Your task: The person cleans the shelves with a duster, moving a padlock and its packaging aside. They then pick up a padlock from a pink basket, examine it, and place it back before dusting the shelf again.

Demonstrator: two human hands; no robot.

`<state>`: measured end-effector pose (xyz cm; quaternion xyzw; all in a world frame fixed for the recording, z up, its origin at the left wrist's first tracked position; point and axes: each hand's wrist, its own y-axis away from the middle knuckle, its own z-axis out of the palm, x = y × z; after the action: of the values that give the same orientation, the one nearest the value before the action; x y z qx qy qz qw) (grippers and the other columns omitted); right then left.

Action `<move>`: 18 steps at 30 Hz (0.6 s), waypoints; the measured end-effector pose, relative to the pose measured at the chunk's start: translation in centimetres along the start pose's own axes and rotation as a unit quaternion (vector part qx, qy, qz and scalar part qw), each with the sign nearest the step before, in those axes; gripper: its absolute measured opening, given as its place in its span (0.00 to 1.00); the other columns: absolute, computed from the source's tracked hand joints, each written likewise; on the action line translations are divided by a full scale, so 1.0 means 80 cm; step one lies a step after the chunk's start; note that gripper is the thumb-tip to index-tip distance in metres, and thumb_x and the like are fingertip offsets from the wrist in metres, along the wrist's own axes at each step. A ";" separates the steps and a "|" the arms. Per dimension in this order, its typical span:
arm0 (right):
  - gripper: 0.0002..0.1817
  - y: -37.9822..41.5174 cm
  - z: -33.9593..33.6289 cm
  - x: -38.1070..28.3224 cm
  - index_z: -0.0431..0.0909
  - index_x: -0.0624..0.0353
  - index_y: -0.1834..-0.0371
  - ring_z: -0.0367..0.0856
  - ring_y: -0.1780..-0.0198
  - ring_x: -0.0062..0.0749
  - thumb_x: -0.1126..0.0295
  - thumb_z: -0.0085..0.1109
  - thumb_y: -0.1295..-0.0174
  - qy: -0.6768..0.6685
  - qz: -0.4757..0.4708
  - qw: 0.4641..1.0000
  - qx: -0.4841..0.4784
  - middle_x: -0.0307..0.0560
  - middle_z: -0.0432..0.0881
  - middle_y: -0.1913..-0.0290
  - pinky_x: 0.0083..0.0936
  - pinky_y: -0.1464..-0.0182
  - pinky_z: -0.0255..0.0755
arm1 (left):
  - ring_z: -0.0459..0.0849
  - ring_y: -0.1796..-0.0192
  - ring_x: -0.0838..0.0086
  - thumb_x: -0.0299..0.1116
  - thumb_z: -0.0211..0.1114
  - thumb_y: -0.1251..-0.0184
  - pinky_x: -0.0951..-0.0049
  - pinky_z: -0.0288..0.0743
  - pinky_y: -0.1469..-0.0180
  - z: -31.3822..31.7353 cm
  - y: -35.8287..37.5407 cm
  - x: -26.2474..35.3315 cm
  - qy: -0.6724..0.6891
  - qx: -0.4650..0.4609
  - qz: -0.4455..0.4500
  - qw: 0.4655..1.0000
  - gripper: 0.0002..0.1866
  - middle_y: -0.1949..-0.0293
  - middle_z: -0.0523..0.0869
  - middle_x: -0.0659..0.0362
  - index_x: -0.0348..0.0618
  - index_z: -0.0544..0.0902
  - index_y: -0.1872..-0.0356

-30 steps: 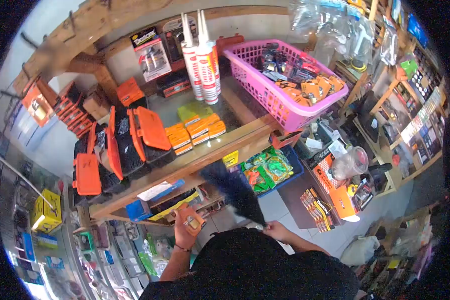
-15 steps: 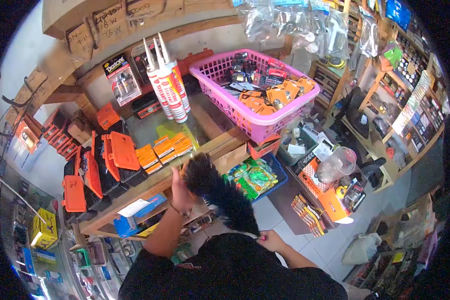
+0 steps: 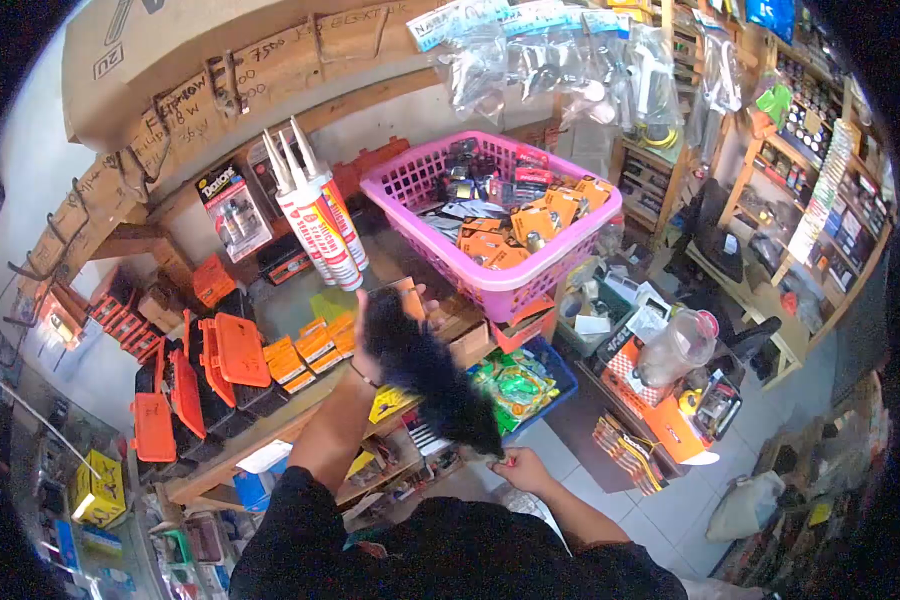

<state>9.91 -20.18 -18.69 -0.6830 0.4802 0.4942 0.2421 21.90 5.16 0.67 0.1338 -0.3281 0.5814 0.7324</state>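
Note:
My right hand (image 3: 526, 471) is closed around the thin handle end of a black fluffy duster (image 3: 438, 385). The duster's bristles reach up and left, smeared by motion, across my left hand (image 3: 366, 350). That hand is raised over the front edge of the wooden counter, its fingers curled round a small orange-and-dark box (image 3: 409, 293). The duster hides most of this box and part of the palm. Beside my left hand, small orange boxes (image 3: 315, 345) lie in rows on the counter.
White sealant tubes (image 3: 320, 235) stand behind the orange boxes. A pink basket (image 3: 530, 275) full of packaged goods is to their right. Orange-lidded cases (image 3: 240, 350) sit at left. Below the basket is a blue tray (image 3: 560, 400) of green packets.
My left hand has moved up and right, and its fingers now show around the small box. The duster and my right hand have shifted slightly left. The whole view has turned a little.

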 end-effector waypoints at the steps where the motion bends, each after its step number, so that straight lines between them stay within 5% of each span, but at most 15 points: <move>1: 0.15 0.004 0.002 -0.007 0.72 0.62 0.84 0.66 0.82 0.21 0.62 0.60 0.51 -0.046 0.066 0.997 0.006 0.39 0.70 0.87 0.25 0.78 0.63 | 0.76 0.50 0.58 0.63 0.40 0.40 0.58 0.71 0.49 0.002 0.001 0.000 -0.028 0.112 0.069 0.991 0.36 0.49 0.74 0.47 0.40 0.67 0.45; 2: 0.15 0.009 0.007 -0.014 0.72 0.62 0.84 0.66 0.82 0.21 0.62 0.60 0.51 -0.045 0.070 0.997 -0.006 0.39 0.70 0.87 0.25 0.78 0.63 | 0.76 0.50 0.59 0.63 0.39 0.39 0.59 0.72 0.50 -0.064 -0.011 -0.002 0.164 -0.130 0.021 0.978 0.35 0.49 0.74 0.50 0.41 0.69 0.46; 3: 0.14 0.015 0.013 -0.031 0.72 0.61 0.85 0.66 0.82 0.20 0.63 0.60 0.50 -0.060 0.033 0.998 0.012 0.38 0.70 0.86 0.24 0.79 0.62 | 0.74 0.48 0.58 0.65 0.41 0.42 0.55 0.71 0.51 -0.075 -0.009 -0.002 0.075 -0.003 0.004 0.997 0.36 0.48 0.74 0.51 0.41 0.70 0.48; 4: 0.13 0.014 0.016 -0.040 0.71 0.60 0.85 0.66 0.83 0.19 0.65 0.60 0.50 -0.075 -0.007 0.997 0.033 0.37 0.70 0.86 0.23 0.80 0.61 | 0.72 0.46 0.57 0.67 0.41 0.44 0.53 0.69 0.49 -0.045 0.000 -0.004 0.079 0.011 0.007 0.997 0.38 0.49 0.74 0.51 0.41 0.69 0.46; 7: 0.12 0.011 0.036 -0.003 0.72 0.60 0.84 0.67 0.82 0.18 0.67 0.59 0.49 -0.092 0.049 0.993 -0.062 0.34 0.70 0.85 0.23 0.80 0.61 | 0.66 0.41 0.50 0.69 0.41 0.46 0.43 0.60 0.44 -0.019 0.007 0.005 0.066 -0.081 -0.060 0.993 0.42 0.44 0.70 0.48 0.42 0.63 0.41; 9: 0.11 0.006 0.055 0.021 0.72 0.60 0.83 0.67 0.82 0.17 0.68 0.59 0.48 -0.131 0.056 0.988 -0.060 0.33 0.70 0.85 0.22 0.80 0.62 | 0.64 0.41 0.46 0.71 0.43 0.50 0.40 0.58 0.43 -0.024 -0.004 0.000 -0.027 0.081 0.028 0.996 0.46 0.42 0.66 0.46 0.42 0.61 0.40; 11: 0.11 0.003 0.075 0.041 0.72 0.60 0.82 0.67 0.83 0.16 0.68 0.58 0.47 -0.128 0.031 0.991 -0.016 0.33 0.70 0.85 0.20 0.81 0.60 | 0.66 0.41 0.48 0.71 0.42 0.49 0.43 0.59 0.42 -0.021 0.000 0.000 0.090 0.066 -0.007 0.994 0.46 0.42 0.66 0.45 0.41 0.61 0.40; 13: 0.11 -0.001 0.066 0.026 0.72 0.59 0.82 0.66 0.83 0.15 0.68 0.58 0.46 -0.079 0.014 0.996 -0.038 0.33 0.69 0.86 0.19 0.82 0.59 | 0.69 0.42 0.55 0.68 0.38 0.43 0.51 0.61 0.41 -0.035 0.000 0.002 0.077 -0.111 -0.081 0.987 0.41 0.44 0.70 0.47 0.42 0.62 0.40; 14: 0.11 -0.004 0.058 0.011 0.72 0.59 0.82 0.65 0.84 0.15 0.67 0.57 0.46 -0.027 -0.007 0.998 -0.055 0.33 0.68 0.86 0.18 0.82 0.58 | 0.69 0.42 0.54 0.67 0.37 0.43 0.49 0.60 0.41 -0.034 0.001 0.003 0.076 -0.124 -0.083 0.986 0.40 0.44 0.70 0.47 0.43 0.62 0.40; 15: 0.11 -0.007 0.053 -0.001 0.72 0.59 0.82 0.65 0.84 0.15 0.67 0.57 0.46 -0.032 -0.005 0.998 -0.056 0.33 0.68 0.86 0.18 0.82 0.58 | 0.69 0.42 0.54 0.67 0.37 0.43 0.49 0.60 0.41 -0.026 0.000 0.003 0.075 -0.120 -0.086 0.986 0.40 0.44 0.70 0.47 0.43 0.62 0.40; 17: 0.11 -0.010 0.046 -0.021 0.72 0.59 0.82 0.64 0.84 0.17 0.67 0.58 0.46 -0.120 0.123 0.984 -0.052 0.32 0.67 0.87 0.20 0.82 0.58 | 0.66 0.42 0.46 0.69 0.39 0.45 0.40 0.58 0.43 -0.015 -0.001 0.000 0.087 0.060 -0.007 0.994 0.42 0.42 0.66 0.46 0.44 0.60 0.39; 18: 0.11 -0.010 0.049 -0.025 0.73 0.60 0.81 0.64 0.84 0.19 0.65 0.58 0.47 -0.108 0.077 0.991 -0.017 0.33 0.68 0.87 0.23 0.81 0.60 | 0.66 0.42 0.45 0.67 0.39 0.43 0.40 0.58 0.43 -0.015 -0.001 0.000 0.205 0.002 -0.024 0.979 0.40 0.41 0.66 0.46 0.44 0.60 0.39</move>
<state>8.80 -15.83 -18.52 -0.5906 0.4942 0.5901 0.2424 22.34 5.87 -0.21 0.0209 -0.1669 0.5794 0.7975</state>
